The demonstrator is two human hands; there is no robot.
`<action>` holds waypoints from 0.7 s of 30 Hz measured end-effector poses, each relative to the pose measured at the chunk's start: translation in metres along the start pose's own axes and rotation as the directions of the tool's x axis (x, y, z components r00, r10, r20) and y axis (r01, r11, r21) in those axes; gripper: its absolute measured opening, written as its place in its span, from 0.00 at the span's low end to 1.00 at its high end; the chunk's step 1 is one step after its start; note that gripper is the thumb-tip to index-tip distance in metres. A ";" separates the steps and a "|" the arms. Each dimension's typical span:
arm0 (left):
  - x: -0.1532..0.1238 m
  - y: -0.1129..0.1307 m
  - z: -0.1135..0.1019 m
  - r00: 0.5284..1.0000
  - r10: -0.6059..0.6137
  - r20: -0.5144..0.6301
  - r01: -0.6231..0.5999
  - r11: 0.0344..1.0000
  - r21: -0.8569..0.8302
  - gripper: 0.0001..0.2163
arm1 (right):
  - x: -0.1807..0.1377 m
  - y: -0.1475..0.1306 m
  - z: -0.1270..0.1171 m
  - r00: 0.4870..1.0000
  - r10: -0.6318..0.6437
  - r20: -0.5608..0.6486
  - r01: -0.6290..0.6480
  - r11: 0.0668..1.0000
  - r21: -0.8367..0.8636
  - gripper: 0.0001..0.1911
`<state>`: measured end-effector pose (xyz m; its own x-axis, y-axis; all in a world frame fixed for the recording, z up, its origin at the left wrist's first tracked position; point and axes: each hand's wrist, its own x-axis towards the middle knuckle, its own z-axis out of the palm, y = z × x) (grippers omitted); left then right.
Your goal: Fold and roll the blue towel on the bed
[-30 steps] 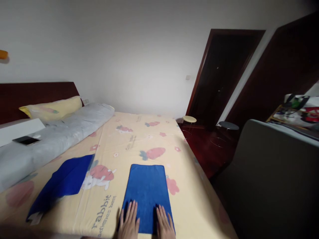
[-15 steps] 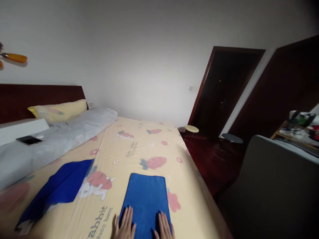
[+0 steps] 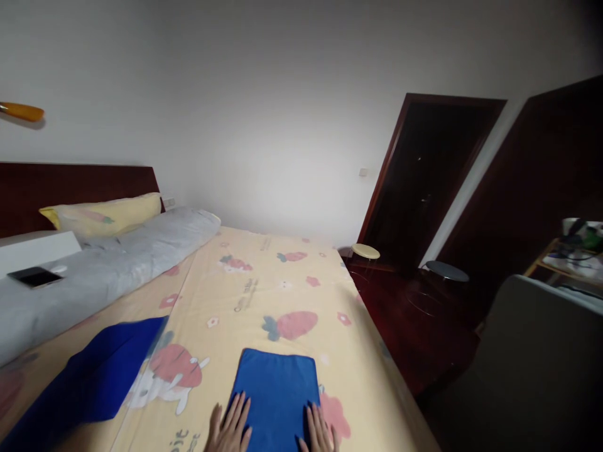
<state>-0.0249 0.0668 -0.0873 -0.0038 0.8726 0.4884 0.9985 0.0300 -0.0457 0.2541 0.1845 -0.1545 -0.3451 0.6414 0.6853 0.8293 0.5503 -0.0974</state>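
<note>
At the bottom centre of the frame, the left hand [image 3: 229, 424] and right hand [image 3: 319, 429] lie flat, fingers extended and gripping nothing, on the side edges of a blue cloth [image 3: 277, 398] whose near end is cut off. Left of them on the bedsheet [image 3: 225, 351], cropped printing [image 3: 181, 441] leaves "it" legible; smaller lettering [image 3: 247, 295] above is too blurred to read. A second blue cloth [image 3: 97, 383] runs out at lower left.

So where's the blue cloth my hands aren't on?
In the head view, that blue cloth lies at lower left on the bed, between the grey bedding and the printed rabbit, left of your left hand.
</note>
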 end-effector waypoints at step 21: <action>0.130 -0.022 0.022 0.858 -0.242 0.453 0.300 0.952 -0.059 0.26 | 0.148 0.018 -0.003 0.693 0.248 0.677 -0.325 0.946 -0.013 0.37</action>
<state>-0.0489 0.1906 -0.0415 -0.2698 0.9623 0.0359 0.9528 0.2614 0.1543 0.2190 0.2875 -0.0529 -0.3312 0.9428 -0.0384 0.9022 0.3046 -0.3053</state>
